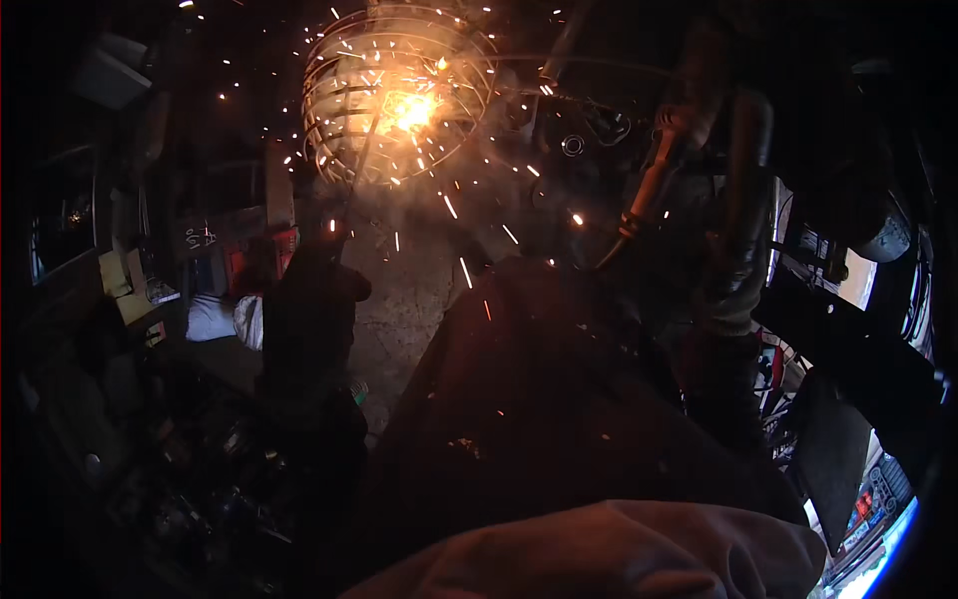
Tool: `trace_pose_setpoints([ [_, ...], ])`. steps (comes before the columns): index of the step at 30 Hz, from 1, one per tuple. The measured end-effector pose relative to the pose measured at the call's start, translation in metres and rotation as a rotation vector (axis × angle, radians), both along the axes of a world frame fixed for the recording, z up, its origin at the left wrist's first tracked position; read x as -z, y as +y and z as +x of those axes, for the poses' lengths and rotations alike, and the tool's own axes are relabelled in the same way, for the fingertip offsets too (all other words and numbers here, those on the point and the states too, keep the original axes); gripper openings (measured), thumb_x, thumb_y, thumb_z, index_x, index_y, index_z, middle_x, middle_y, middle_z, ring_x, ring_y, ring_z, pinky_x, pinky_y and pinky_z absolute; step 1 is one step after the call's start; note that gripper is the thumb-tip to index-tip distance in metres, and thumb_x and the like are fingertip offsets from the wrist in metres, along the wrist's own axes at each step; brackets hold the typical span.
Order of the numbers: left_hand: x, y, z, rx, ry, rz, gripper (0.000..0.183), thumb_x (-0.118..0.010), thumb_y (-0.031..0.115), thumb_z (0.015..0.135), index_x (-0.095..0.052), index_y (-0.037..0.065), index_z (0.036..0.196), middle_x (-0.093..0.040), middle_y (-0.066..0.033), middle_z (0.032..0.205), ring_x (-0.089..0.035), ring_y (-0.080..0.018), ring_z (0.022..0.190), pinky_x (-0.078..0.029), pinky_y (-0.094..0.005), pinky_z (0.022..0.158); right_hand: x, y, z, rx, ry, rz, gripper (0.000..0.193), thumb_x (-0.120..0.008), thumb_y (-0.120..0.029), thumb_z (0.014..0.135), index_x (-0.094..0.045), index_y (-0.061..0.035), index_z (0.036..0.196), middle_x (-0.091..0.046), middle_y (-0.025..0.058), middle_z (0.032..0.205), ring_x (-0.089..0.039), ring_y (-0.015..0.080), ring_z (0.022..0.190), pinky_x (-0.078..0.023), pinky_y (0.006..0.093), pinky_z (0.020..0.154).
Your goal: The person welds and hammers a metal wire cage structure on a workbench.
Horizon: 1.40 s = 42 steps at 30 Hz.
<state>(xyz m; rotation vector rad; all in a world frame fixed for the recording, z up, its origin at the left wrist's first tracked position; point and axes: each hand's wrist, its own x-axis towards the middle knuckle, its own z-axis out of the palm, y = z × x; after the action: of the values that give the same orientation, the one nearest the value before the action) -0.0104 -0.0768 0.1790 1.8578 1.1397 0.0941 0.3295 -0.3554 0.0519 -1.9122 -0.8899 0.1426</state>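
Note:
A round cage of curved wire hoops (317, 120) stands at the top, lit orange by a dazzling glow, with sparks and smoke spreading from it. My left hand (317, 304) is a dark gloved shape below the cage. A thin rod (361, 160) runs from its top toward the glow, and the fingers appear closed round the rod's lower end. On the right, my right arm in a dark, creased sleeve or glove (736, 235) reaches upward. My right hand's fingers are lost in the dark. Beside that arm slants a torch-like tool (654, 185) with a curved, narrow neck.
A dark draped surface (539, 369) rises in the middle, with pale cloth (619, 549) in front. White bags (212, 317) lie at left near red boxes. A small ring (572, 146) lies right of the cage. A dark panel (830, 444) stands at lower right.

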Motion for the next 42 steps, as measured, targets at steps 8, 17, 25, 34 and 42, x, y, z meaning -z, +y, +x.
trace_pose_setpoints([
  [8, 0.008, 0.002, 0.004, 0.147, -0.08, 0.21, 0.039, -0.055, 0.011, 0.098, -0.053, 0.0, 0.136, -0.066, -0.0043, 0.08, -0.056, -0.0071, 0.065, -0.046, -0.0249, 0.06, -0.028, 0.005, -0.001, 0.22, 0.239, -0.065, 0.069, -0.057, -0.002, 0.09, -0.029, -0.0129, 0.153, -0.057, 0.0114, 0.124, -0.06, 0.0176, 0.091, -0.053, 0.0324, 0.075],
  [17, 0.007, 0.0, 0.005, 0.133, -0.102, 0.263, 0.035, -0.055, 0.012, 0.099, -0.055, -0.001, 0.131, -0.066, -0.0092, 0.076, -0.065, -0.0158, 0.073, -0.052, -0.0311, 0.07, -0.044, 0.008, -0.014, 0.115, 0.384, 0.211, 0.062, -0.048, -0.008, 0.094, -0.027, -0.0128, 0.152, -0.052, 0.0131, 0.126, -0.059, 0.0158, 0.072, -0.053, 0.0305, 0.057],
  [25, -0.003, 0.006, 0.008, 0.16, -0.13, 0.195, 0.034, -0.056, 0.008, 0.098, -0.056, -0.001, 0.13, -0.066, -0.0083, 0.08, -0.064, -0.0141, 0.074, -0.051, -0.0296, 0.068, -0.058, -0.03, -0.024, -0.04, 0.535, 0.408, 0.044, -0.059, -0.014, 0.098, -0.045, 0.0012, 0.136, -0.063, 0.0152, 0.109, -0.067, 0.0247, 0.083, -0.057, 0.0371, 0.069],
  [34, -0.031, 0.03, -0.014, 0.13, -0.183, -0.079, 0.038, -0.055, 0.01, 0.098, -0.057, 0.007, 0.135, -0.066, -0.0088, 0.096, -0.062, -0.0131, 0.078, -0.05, -0.0282, 0.074, -0.122, -0.061, -0.02, 0.375, 0.383, 0.926, 0.04, -0.061, -0.024, 0.096, -0.046, -0.0066, 0.129, -0.058, 0.0083, 0.102, -0.061, 0.0201, 0.086, -0.054, 0.0338, 0.074],
  [42, -0.053, 0.043, -0.029, 0.908, -0.177, 0.801, 0.023, -0.059, 0.011, 0.093, -0.058, 0.006, 0.116, -0.064, -0.0167, 0.117, -0.065, -0.0219, 0.079, -0.053, -0.0315, 0.066, -0.127, -0.103, 0.008, 1.002, -0.052, 0.782, 0.038, -0.065, -0.01, 0.095, -0.05, -0.0056, 0.13, -0.063, 0.0083, 0.105, -0.064, 0.0154, 0.085, -0.054, 0.0265, 0.068],
])
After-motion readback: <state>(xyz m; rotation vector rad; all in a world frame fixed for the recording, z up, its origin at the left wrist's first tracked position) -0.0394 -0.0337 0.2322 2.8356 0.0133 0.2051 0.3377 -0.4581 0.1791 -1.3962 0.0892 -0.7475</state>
